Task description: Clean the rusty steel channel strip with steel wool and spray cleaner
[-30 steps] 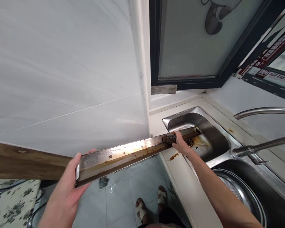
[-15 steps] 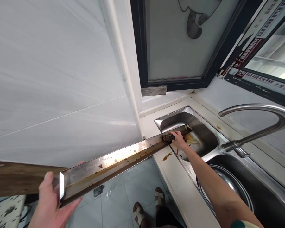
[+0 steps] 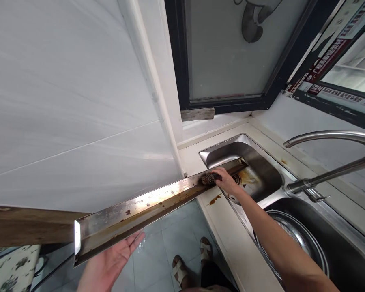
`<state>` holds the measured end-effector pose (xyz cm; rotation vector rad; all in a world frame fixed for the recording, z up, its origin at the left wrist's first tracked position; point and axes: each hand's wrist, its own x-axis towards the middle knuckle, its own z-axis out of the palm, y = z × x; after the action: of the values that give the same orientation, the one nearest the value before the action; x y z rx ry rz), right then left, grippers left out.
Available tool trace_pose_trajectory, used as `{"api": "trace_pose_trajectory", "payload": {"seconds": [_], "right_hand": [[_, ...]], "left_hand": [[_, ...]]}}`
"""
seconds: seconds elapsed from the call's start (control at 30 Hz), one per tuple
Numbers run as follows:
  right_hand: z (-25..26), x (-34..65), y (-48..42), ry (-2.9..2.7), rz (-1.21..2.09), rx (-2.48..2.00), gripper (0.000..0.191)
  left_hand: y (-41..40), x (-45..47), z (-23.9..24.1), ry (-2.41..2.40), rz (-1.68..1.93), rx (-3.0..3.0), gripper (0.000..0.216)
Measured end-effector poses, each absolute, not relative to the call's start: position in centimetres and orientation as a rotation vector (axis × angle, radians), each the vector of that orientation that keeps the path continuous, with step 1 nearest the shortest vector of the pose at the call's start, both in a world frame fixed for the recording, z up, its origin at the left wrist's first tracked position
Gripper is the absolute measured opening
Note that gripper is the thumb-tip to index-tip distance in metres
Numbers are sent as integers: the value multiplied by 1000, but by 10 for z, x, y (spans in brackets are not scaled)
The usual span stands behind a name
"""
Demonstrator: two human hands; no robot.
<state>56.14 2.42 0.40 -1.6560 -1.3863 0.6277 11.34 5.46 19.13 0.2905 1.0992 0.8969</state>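
A long metal trough (image 3: 146,207), stained with brown grease, slants from the lower left up over the counter edge into the sink. Beneath its near end is my left hand (image 3: 111,259), palm up and fingers stretched out past the trough's lower edge. Whether the palm bears the trough's weight I cannot tell. My right hand (image 3: 226,181) is closed around a dark, dirty steel wool scrubber (image 3: 209,178), which presses on the inside of the trough near the sink's rim. Part of the scrubber is hidden by the fingers.
Brown liquid lies in the left sink basin (image 3: 251,178), with a splash on the counter (image 3: 211,202). A round metal pan (image 3: 310,247) sits in the other basin under the faucet (image 3: 331,162). A white wall (image 3: 79,101) borders the trough; a wooden board (image 3: 27,227) is at left.
My left hand has let go of the trough's end and slid right beneath it, fingers now extended. My right hand has drawn the scrubber slightly left along the trough.
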Motion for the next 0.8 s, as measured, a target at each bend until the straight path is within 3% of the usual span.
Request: {"api": "trace_pose_trajectory", "payload": {"seconds": [0.2, 0.37, 0.47, 0.8], "right_hand": [[8, 542, 27, -1356, 736, -1622, 76], [14, 542, 24, -1326, 722, -1696, 61], [19, 537, 23, -1307, 671, -1761, 56], [13, 512, 23, -1130, 555, -1773, 56]], "left_hand": [[32, 133, 156, 1218, 718, 331, 60], [17, 136, 149, 1234, 579, 419, 61], [15, 147, 159, 1150, 637, 606, 49], [35, 183, 189, 1212, 910, 554, 22]]}}
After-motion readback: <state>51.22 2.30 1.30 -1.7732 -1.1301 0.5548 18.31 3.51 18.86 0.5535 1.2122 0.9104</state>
